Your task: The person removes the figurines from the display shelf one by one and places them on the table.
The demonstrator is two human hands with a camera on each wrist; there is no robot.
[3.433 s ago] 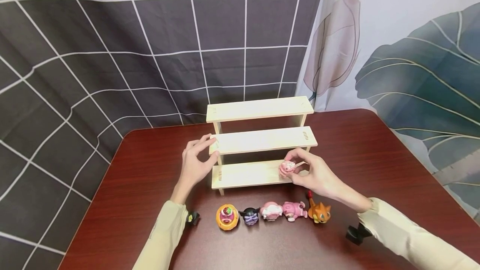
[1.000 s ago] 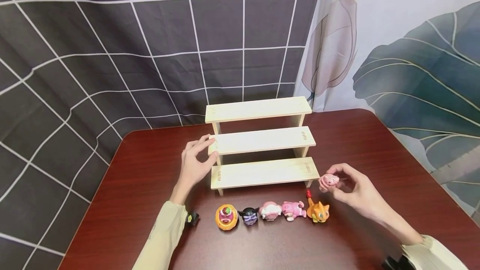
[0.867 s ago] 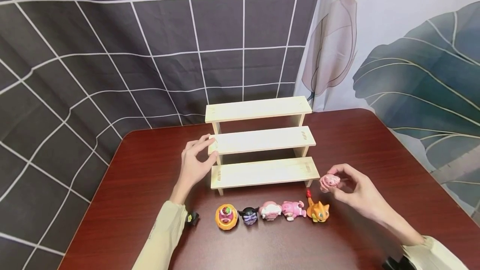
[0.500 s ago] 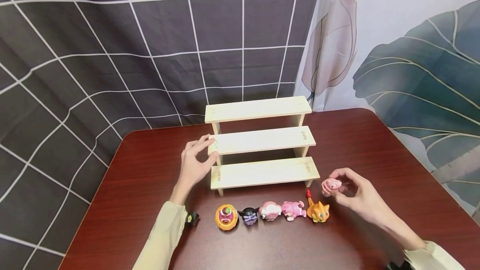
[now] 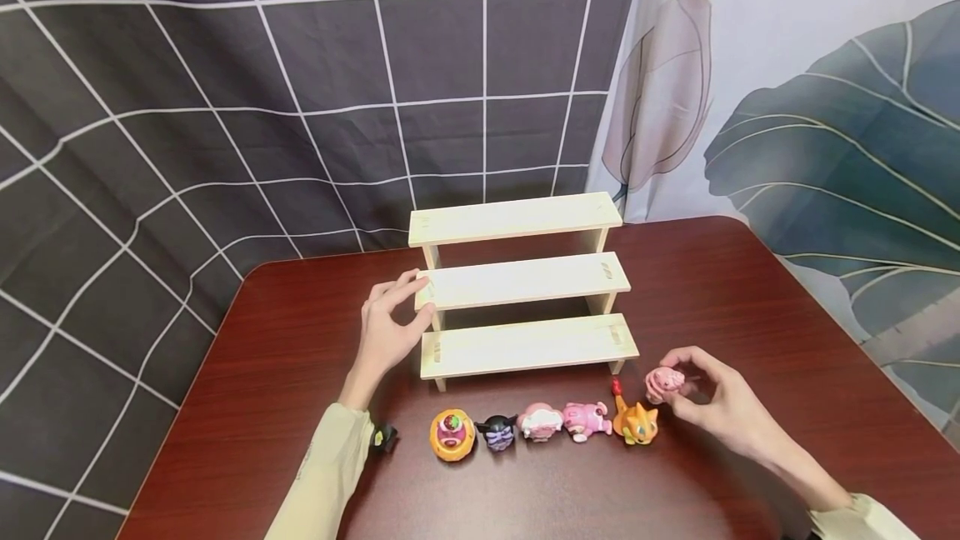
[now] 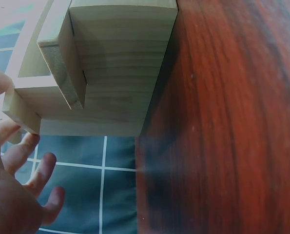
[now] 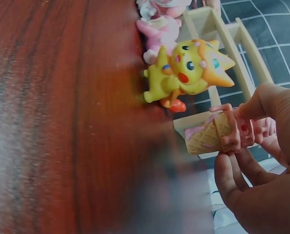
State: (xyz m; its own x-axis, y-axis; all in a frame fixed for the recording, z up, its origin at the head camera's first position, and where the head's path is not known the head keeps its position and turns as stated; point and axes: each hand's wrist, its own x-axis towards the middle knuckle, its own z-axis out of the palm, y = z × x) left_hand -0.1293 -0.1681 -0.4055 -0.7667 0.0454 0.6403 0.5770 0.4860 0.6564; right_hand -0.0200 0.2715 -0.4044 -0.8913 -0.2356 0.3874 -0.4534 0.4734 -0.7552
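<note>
A three-step light wooden display shelf (image 5: 525,282) stands on the table. My left hand (image 5: 386,327) holds the left end of its middle step, thumb and fingers on either side of the board in the left wrist view. Right of the lowest step, my right hand (image 5: 723,402) pinches a pink ice-cream-cone toy figure (image 5: 663,384). In the right wrist view its waffle cone (image 7: 208,136) points down toward the tabletop, and fingers cover part of the pink top. Just left of it stands an orange-hooded yellow figure (image 5: 636,425) with a red-tipped tail.
Left of the yellow figure, a row in front of the shelf holds a pink figure (image 5: 587,421), a pink-and-white figure (image 5: 541,422), a black-and-purple figure (image 5: 498,432) and a round orange toy (image 5: 453,435). A dark grid curtain (image 5: 300,107) hangs behind the reddish-brown table (image 5: 300,307).
My right hand has carried the ice-cream-cone figure from over the lowest step's right end out to the right, then slightly toward me and down. The left hand stays on the middle step.
</note>
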